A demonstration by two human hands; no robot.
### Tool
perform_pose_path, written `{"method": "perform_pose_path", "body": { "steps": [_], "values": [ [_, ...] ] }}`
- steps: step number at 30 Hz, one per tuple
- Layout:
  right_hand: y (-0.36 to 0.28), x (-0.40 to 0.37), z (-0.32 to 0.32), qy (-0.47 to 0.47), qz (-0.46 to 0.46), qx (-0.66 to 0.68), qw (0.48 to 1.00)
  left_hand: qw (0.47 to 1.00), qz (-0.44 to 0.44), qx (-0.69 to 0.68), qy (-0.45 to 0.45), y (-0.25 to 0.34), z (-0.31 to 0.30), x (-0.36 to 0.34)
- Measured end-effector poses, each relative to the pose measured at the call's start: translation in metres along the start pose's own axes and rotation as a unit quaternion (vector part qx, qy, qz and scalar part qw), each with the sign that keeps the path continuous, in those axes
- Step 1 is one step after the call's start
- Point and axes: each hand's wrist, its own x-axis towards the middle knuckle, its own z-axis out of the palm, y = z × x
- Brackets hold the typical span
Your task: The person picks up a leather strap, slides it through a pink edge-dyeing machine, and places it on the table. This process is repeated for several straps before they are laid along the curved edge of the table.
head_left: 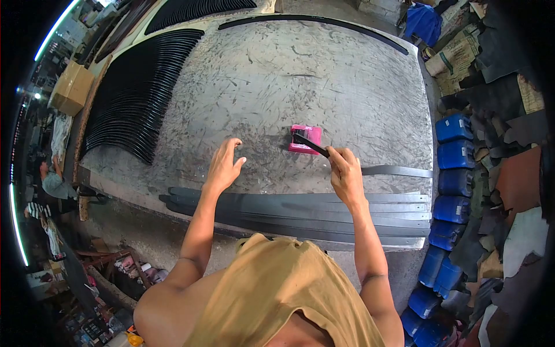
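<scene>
My right hand [345, 173] is closed around a long dark strap [396, 170]. The strap appears to pass through the grip, running right toward the table edge, while its black end rests over a small pink container [313, 134]. What the container holds is hard to make out. My left hand [224, 165] hovers over the table left of the container, thumb and fingers apart, holding nothing; a fingertip looks stained dark. Below both hands lies an overlapping row of flat dark grey straps [324, 205], their right ends punched with small holes.
Many glossy black strips [136, 95] lie side by side at the table's left, and a long black strip [312, 19] curves along its far edge. Blue jerrycans [454, 156] line the right side beside leather pieces [520, 179]. A cardboard box [72, 87] and another person [55, 182] are at left.
</scene>
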Motion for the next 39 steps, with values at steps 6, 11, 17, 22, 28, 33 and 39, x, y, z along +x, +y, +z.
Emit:
{"method": "perform_pose_path", "body": {
  "steps": [6,11,17,22,28,33,39],
  "values": [
    [0.004,0.012,0.004,-0.092,0.021,-0.009,0.995,0.977,0.213,-0.009,-0.001,0.064,-0.001,0.039],
    [0.039,0.033,0.018,-0.158,0.010,0.006,0.987,0.929,0.346,0.064,-0.115,0.090,0.048,0.111],
    [0.083,0.052,0.034,-0.185,-0.008,-0.091,0.978,0.902,0.240,0.107,-0.343,0.083,0.103,0.172],
    [0.110,0.049,0.062,-0.133,-0.033,-0.225,0.965,0.887,0.279,0.116,-0.348,0.061,0.138,0.195],
    [0.120,0.041,0.068,-0.115,-0.021,-0.206,0.971,0.903,0.362,0.069,-0.220,0.038,0.153,0.188],
    [0.104,0.057,0.016,-0.077,0.086,0.081,0.990,0.920,0.370,-0.055,0.113,0.084,0.099,0.136],
    [0.072,0.046,-0.003,-0.013,-0.013,-0.106,0.994,0.966,0.259,-0.008,-0.011,0.103,0.084,0.068]
  ]
}}
